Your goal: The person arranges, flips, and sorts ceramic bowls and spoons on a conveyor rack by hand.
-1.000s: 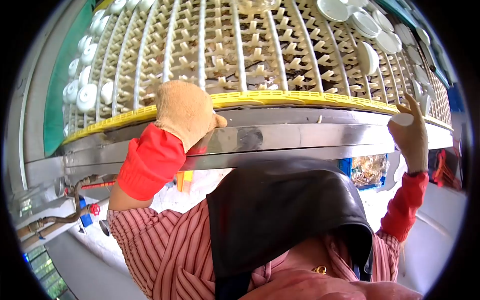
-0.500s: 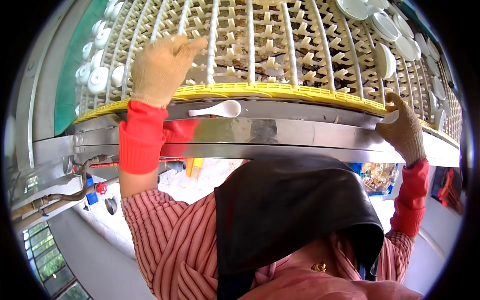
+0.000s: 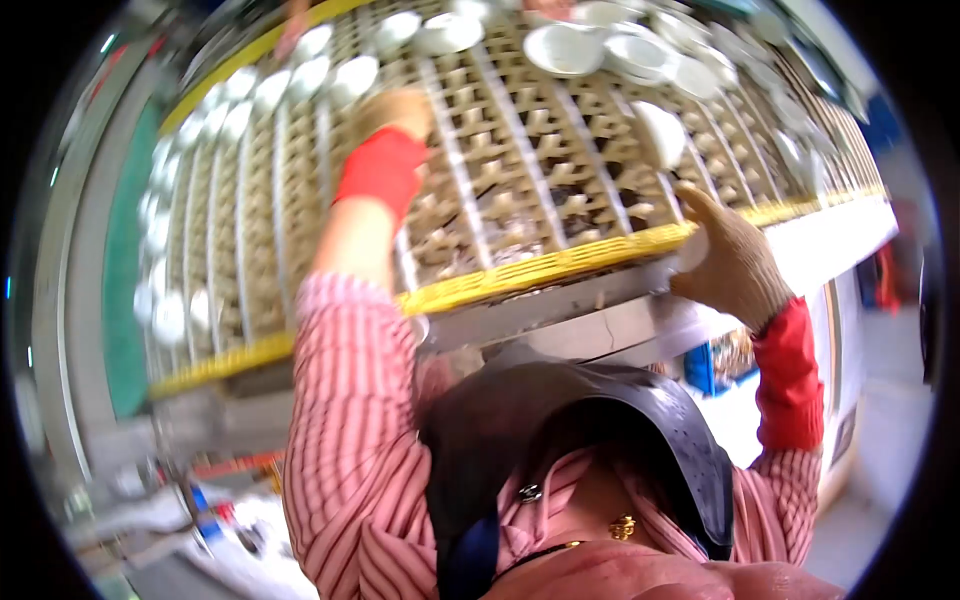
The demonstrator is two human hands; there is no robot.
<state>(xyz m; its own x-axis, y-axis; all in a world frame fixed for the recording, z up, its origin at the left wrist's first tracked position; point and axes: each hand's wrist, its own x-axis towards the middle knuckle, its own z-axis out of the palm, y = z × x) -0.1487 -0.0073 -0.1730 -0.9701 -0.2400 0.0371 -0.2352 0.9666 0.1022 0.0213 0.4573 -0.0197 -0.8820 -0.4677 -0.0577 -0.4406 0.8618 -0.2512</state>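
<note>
My left hand (image 3: 392,112), in a tan glove with a red cuff, reaches out over the pegged conveyor (image 3: 500,140). It is close to a white bowl (image 3: 355,78) at the far side; motion blur hides its fingers. My right hand (image 3: 732,262), also gloved, is at the conveyor's yellow front edge (image 3: 560,262). Its fingers are curled round a small white ceramic piece (image 3: 692,250), mostly covered by the glove. Just beyond that hand a white dish (image 3: 660,135) stands tilted among the pegs. A white rounded end (image 3: 418,330) shows on the metal ledge beside my left sleeve.
White bowls (image 3: 272,90) line the left and far parts of the conveyor. White dishes (image 3: 640,55) crowd the far right. Another person's hands (image 3: 292,30) show at the far edge, blurred. A blue crate (image 3: 722,362) stands below, on the right.
My left hand has moved farther out across the conveyor, toward the far bowls. The view has shifted and shows more of the far side. My right hand still holds the white piece.
</note>
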